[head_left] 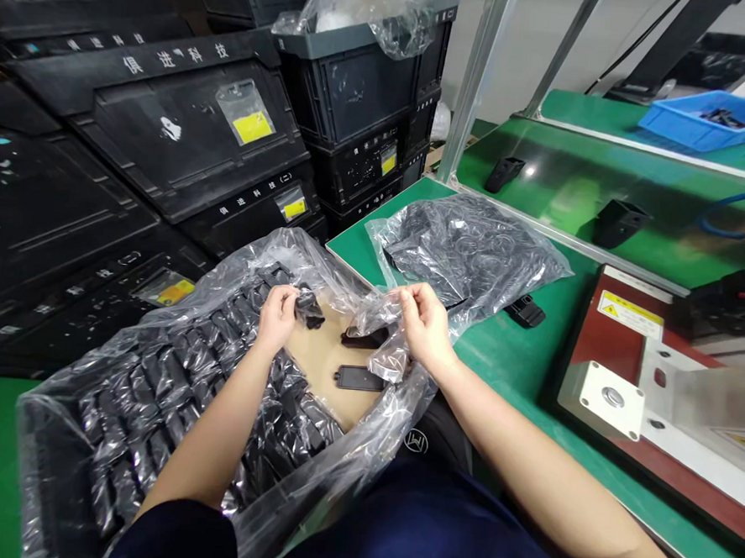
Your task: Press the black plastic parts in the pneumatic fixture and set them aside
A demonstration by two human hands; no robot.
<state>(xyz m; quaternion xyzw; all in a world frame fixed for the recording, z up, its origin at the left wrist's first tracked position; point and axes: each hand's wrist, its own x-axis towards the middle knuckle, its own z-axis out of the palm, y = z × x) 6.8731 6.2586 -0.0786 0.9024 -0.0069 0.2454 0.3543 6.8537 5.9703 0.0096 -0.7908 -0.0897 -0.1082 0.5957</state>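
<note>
My left hand (275, 317) is closed in a pinch on a small black part in clear wrapping (309, 307), above the crate. My right hand (426, 326) pinches a crumpled clear plastic bag (374, 313); whether a part sits inside it is hard to tell. Below the hands, a flat black plastic piece (359, 378) lies on a sheet of brown cardboard (326, 360). Another dark piece (364, 338) lies partly under the bag. Rows of black wrapped parts (168, 376) fill the left of the crate, which has a clear plastic liner (336, 466).
A large bag of black parts (476, 243) lies on the green table (499, 362), beside a loose black part (525, 311). To the right stands a machine with a button box (605, 398). Black crates (186, 116) are stacked behind left; a blue tray (685, 121) sits at the back right.
</note>
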